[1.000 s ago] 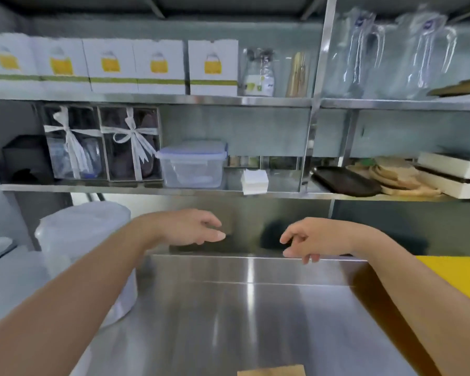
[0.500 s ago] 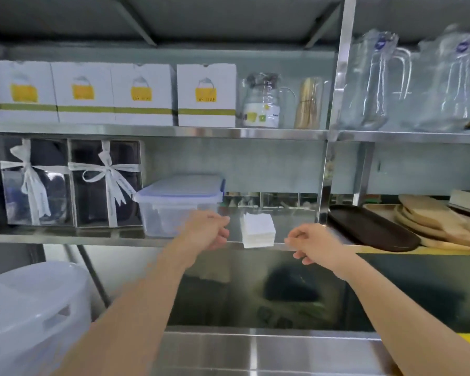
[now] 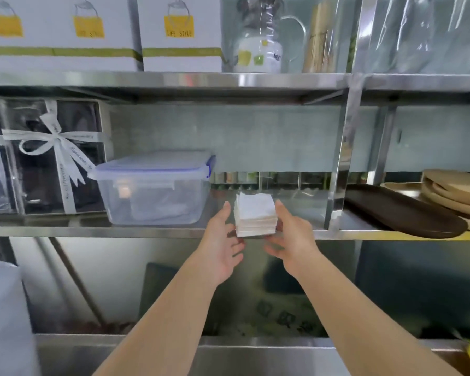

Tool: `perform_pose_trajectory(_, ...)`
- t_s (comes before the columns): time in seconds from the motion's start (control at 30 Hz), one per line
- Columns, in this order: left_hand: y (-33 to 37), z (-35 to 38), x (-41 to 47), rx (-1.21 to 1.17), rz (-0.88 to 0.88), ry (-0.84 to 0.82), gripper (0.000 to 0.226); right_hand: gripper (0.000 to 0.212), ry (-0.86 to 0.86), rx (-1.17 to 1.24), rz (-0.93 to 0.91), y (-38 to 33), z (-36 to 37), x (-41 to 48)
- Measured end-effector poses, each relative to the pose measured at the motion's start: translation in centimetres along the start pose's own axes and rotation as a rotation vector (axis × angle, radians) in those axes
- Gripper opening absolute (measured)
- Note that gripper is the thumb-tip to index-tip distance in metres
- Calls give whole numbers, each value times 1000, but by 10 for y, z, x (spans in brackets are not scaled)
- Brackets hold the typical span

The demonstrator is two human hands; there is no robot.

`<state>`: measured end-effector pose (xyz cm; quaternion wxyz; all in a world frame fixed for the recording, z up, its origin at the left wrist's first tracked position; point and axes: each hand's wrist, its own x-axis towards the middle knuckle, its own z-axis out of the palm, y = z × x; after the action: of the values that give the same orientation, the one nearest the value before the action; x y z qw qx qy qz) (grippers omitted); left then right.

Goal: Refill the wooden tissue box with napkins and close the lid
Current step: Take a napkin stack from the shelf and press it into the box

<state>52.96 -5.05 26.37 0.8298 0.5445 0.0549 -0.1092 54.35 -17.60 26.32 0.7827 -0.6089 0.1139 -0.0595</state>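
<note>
A stack of white napkins (image 3: 255,214) rests at the front edge of the lower steel shelf (image 3: 147,231). My left hand (image 3: 223,241) is just left of the stack, fingers spread, thumb a small gap from its side. My right hand (image 3: 292,240) is at the stack's right side, with the thumb against it and the fingers curled below the shelf edge. Neither hand has closed around the stack. The wooden tissue box is out of view.
A clear lidded plastic container (image 3: 154,188) stands left of the napkins, beside ribboned gift boxes (image 3: 52,156). A shelf post (image 3: 339,169), a dark oval tray (image 3: 402,213) and wooden plates (image 3: 456,189) are to the right. White cartons (image 3: 181,33) and a jug (image 3: 258,42) fill the upper shelf.
Both hands rose from above the steel counter to the lower shelf and closed in on either side of the napkin stack. The view tilted up, and the counter dropped out of sight.
</note>
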Motion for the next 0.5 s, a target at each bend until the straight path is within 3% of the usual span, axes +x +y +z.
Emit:
perform_pose_trajectory(0.1,-1,3,-2,9,23,-5,66,36,18,33,-10,0,5,3)
perform_pose_trajectory(0.23,1,3,-11,14,18,-27,63,6,72,57,-13,-4,4,1)
perform_pose_trajectory(0.37,-4,-6,-15,-53,-39,20,68,17,104,69,12,-7,-2,-10)
perform_pose_trajectory(0.5,-12,-21,-23,-79,-153,23,73,7,-12,89,73,-10,-17,-29)
